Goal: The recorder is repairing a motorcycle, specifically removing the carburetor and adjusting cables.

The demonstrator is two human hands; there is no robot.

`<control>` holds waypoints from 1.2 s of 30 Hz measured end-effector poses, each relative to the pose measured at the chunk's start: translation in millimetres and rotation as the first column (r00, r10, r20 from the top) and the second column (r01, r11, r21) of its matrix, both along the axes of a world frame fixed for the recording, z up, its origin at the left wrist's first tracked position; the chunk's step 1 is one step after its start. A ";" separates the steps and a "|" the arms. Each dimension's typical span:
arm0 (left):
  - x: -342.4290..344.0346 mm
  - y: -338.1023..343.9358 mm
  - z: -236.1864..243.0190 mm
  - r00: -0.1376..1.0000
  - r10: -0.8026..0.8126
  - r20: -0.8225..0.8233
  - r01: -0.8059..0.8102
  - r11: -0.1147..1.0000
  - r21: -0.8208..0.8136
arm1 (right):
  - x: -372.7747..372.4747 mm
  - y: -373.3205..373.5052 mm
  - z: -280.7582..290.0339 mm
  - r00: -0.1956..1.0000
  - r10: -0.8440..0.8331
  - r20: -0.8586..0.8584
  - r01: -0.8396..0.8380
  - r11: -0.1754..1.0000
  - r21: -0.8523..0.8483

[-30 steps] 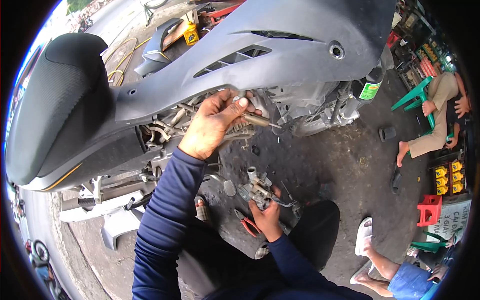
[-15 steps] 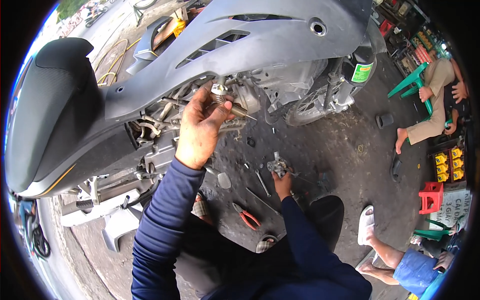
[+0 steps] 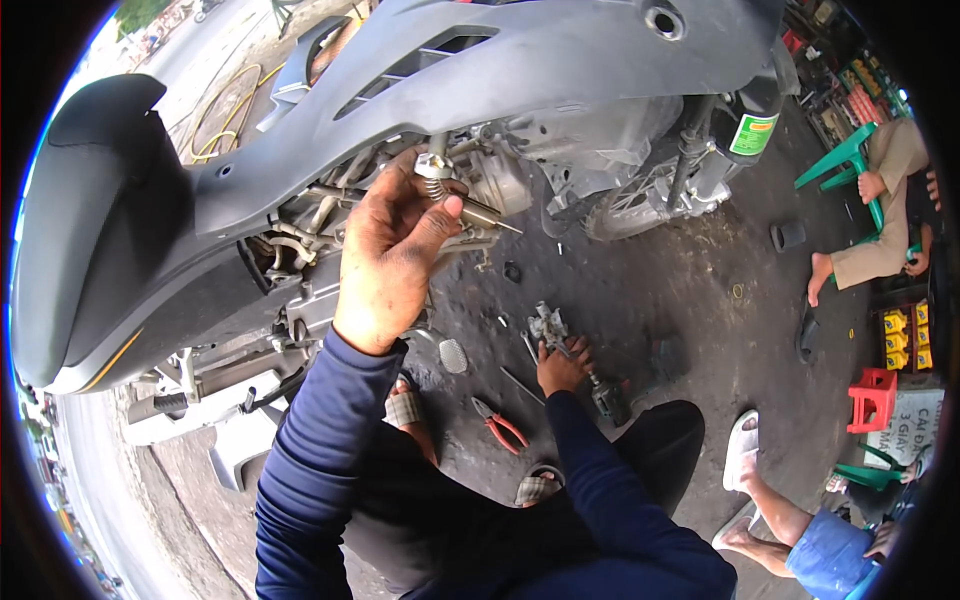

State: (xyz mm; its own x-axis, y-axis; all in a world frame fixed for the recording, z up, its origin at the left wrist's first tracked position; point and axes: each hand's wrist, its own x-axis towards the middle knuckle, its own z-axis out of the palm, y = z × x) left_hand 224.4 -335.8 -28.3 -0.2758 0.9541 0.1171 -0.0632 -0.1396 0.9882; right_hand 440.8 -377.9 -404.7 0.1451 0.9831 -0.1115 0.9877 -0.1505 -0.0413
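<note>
My left hand (image 3: pixel 390 250) is raised beside the motorcycle's engine. Its fingers and thumb pinch a carburetor slide (image 3: pixel 478 212), a brass-coloured cylinder with a thin needle jutting from its end. A coil spring and a pale cap sit at the slide's upper end. Low over the ground, my right hand (image 3: pixel 563 370) has its fingers around the lower part of a metal carburetor body (image 3: pixel 547 325); the grip is partly hidden. A wrench (image 3: pixel 529 346) lies just left of it. Close to my right wrist is a drill-like power tool (image 3: pixel 610 402).
The motorcycle's grey body panel (image 3: pixel 440 95) spans the upper left, above the exposed engine (image 3: pixel 495 185). Red-handled pliers (image 3: pixel 500 428) and a thin rod (image 3: pixel 522 384) lie on the dark ground. Two seated people, a green chair (image 3: pixel 845 160) and a red stool (image 3: pixel 872 400) are at right.
My right hand has moved slightly left with the carburetor, which now partly covers the wrench. More of the power tool shows beside my wrist. My left hand keeps hold of the slide. The view has shifted slightly.
</note>
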 end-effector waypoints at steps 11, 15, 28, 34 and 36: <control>-2.8 5.2 0.8 0.998 0.041 -0.050 -0.041 0.999 0.007 | 31.8 -45.7 -4.3 0.964 0.254 0.078 -0.253 0.967 -0.028; -10.2 7.0 -2.1 0.998 0.025 -0.057 -0.025 1.000 -0.002 | 45.4 -55.6 33.4 0.929 0.313 0.198 -0.262 0.933 -0.248; -20.7 8.3 13.5 0.959 -0.063 -0.277 0.057 0.998 -0.029 | 23.9 56.4 340.1 0.670 0.613 -0.419 -0.461 0.786 0.413; -16.6 6.8 18.6 0.980 -0.190 -0.062 0.189 0.982 -0.025 | -32.5 106.2 388.8 0.326 0.913 -0.245 -0.521 0.389 0.759; -19.9 6.3 22.8 0.961 -0.245 -0.127 0.242 0.970 -0.036 | -32.6 115.9 376.8 0.199 0.841 -0.503 -0.496 0.529 0.689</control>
